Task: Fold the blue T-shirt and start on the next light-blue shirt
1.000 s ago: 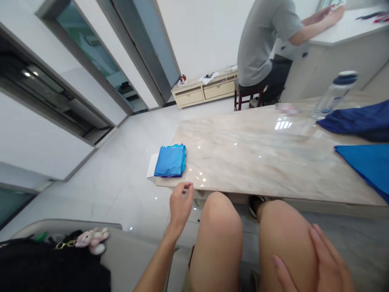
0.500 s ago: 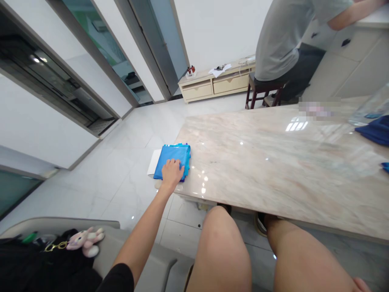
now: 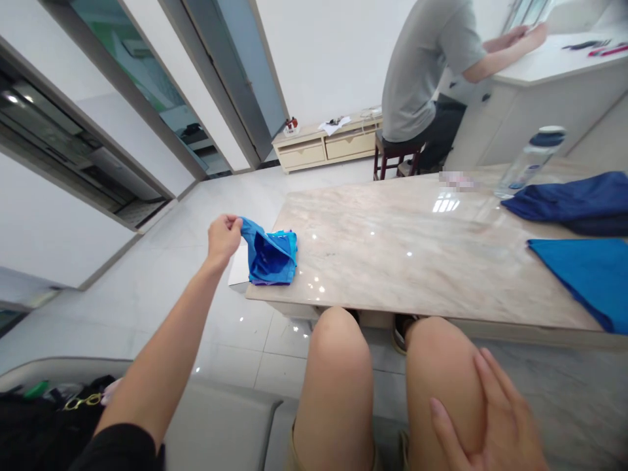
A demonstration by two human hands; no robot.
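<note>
My left hand (image 3: pixel 223 237) is closed in a pinch on a corner of the top blue cloth (image 3: pixel 267 255) and lifts it off the small folded stack at the left end of the marble table (image 3: pixel 392 248). The rest of the stack stays on the table's corner, with a white sheet (image 3: pixel 237 275) under it. My right hand (image 3: pixel 490 425) lies flat with fingers spread on my right knee, holding nothing.
A bright blue cloth (image 3: pixel 583 275) and a dark blue cloth (image 3: pixel 574 203) lie at the table's right end beside a clear water bottle (image 3: pixel 532 160). Another person (image 3: pixel 426 72) sits on a stool at a white counter behind. A black bag (image 3: pixel 44 425) lies at my left.
My left hand reached from my knee to the folded stack, pressed on it, then pinched its top layer and lifted it up to the left. My right hand stayed on my knee.
</note>
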